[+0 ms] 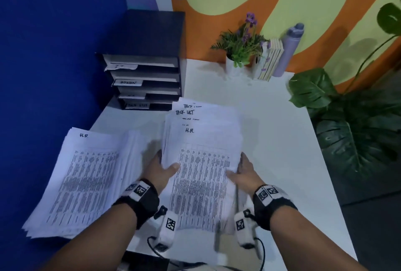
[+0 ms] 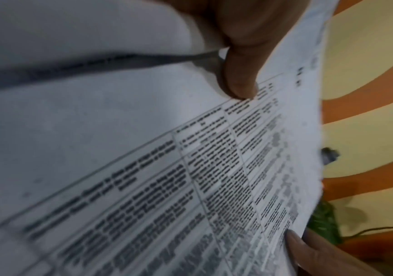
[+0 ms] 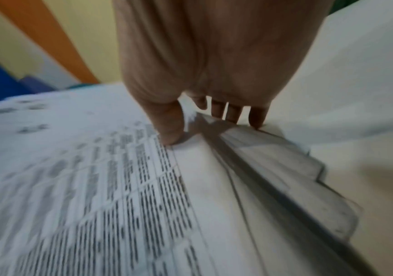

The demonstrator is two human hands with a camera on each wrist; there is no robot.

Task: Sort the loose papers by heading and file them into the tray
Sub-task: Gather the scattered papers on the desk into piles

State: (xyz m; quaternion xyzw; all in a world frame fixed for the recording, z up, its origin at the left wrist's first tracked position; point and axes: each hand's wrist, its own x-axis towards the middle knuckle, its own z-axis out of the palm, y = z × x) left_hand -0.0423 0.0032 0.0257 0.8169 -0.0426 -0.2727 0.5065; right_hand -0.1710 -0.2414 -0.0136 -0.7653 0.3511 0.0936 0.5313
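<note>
In the head view I hold a stack of printed papers point(image 1: 201, 175) over the white table point(image 1: 275, 131); its top sheet is headed "H.R." and sheets headed "TASK LIST" point(image 1: 188, 111) fan out behind it. My left hand point(image 1: 167, 165) grips the stack's left edge, thumb point(image 2: 240, 87) pressed on the top sheet point(image 2: 167, 168). My right hand point(image 1: 238, 170) grips the right edge, thumb point(image 3: 171, 128) on top and fingers point(image 3: 234, 114) under the sheets point(image 3: 119, 186). A second pile headed "H.R." point(image 1: 86, 179) lies at the left. The black tiered tray point(image 1: 149, 38) with labelled slots stands at the back left.
A blue wall runs along the left side. At the back stand a small potted plant point(image 1: 240, 51), a few books point(image 1: 271, 60) and a lilac bottle point(image 1: 290, 49). A large leafy plant point(image 1: 358, 131) crowds the table's right edge.
</note>
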